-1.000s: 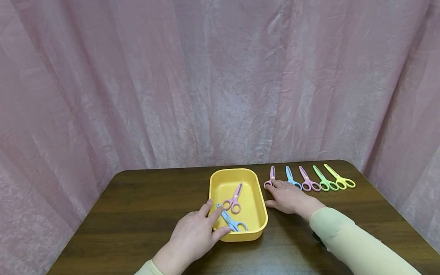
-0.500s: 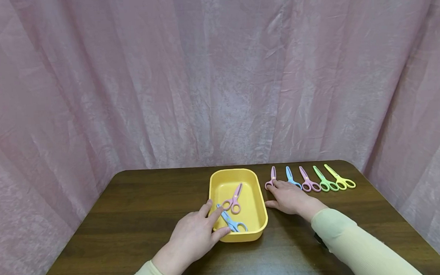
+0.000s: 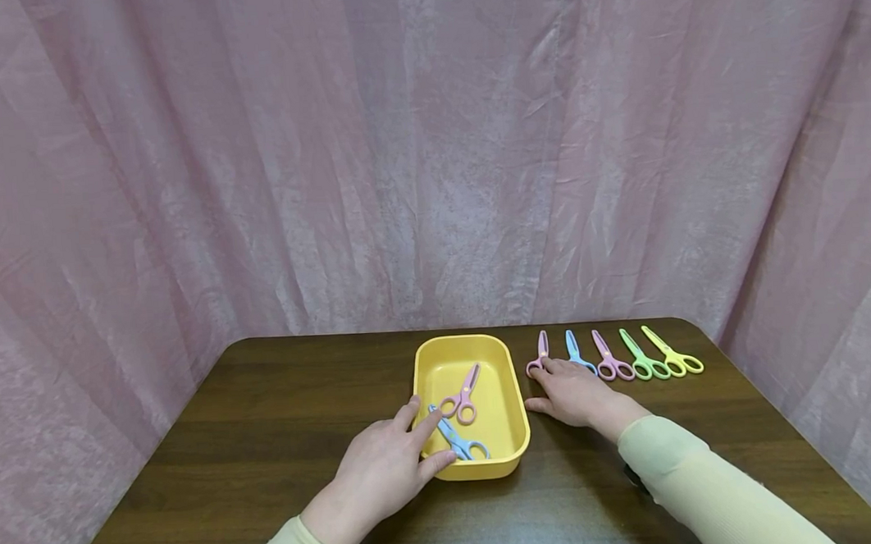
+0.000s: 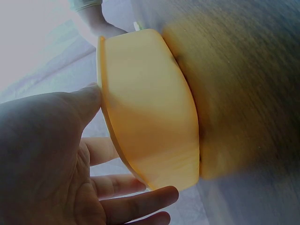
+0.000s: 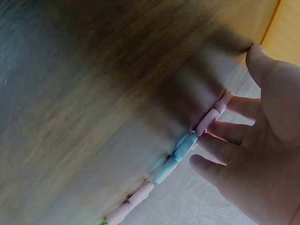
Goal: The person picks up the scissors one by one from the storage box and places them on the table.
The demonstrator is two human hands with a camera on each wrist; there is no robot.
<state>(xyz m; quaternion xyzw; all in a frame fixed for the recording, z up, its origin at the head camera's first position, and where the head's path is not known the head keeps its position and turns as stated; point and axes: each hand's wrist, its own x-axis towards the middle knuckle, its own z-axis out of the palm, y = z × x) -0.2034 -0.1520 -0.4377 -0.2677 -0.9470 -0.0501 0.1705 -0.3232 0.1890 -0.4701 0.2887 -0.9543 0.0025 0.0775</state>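
A yellow rectangular tray (image 3: 514,432) sits on the table, with pink scissors (image 3: 466,391) and blue scissors (image 3: 455,437) lying in it. My left hand (image 3: 382,465) rests over its near left corner, thumb on the near rim and fingers spread along the left rim. Beyond the tray's right side, my right hand (image 3: 573,390) reaches forward with extended fingertips touching the handles of another pair of pink scissors (image 3: 543,345). Its thumb points toward the tray wall. The same hand partly covers the blue scissors (image 3: 573,346) beside them. In the right wrist view, the fingers (image 5: 229,132) line up along the scissor handles.
Further right in the row lie purple-pink scissors (image 3: 607,358), green scissors (image 3: 646,363) and yellow scissors (image 3: 674,356), blades pointing to the back. The dark wooden table (image 3: 288,411) ends at a pink curtain (image 3: 444,156).
My right hand and the pink scissors under its fingertips have shifted slightly to the right. The left hand and the tray have stayed in place.
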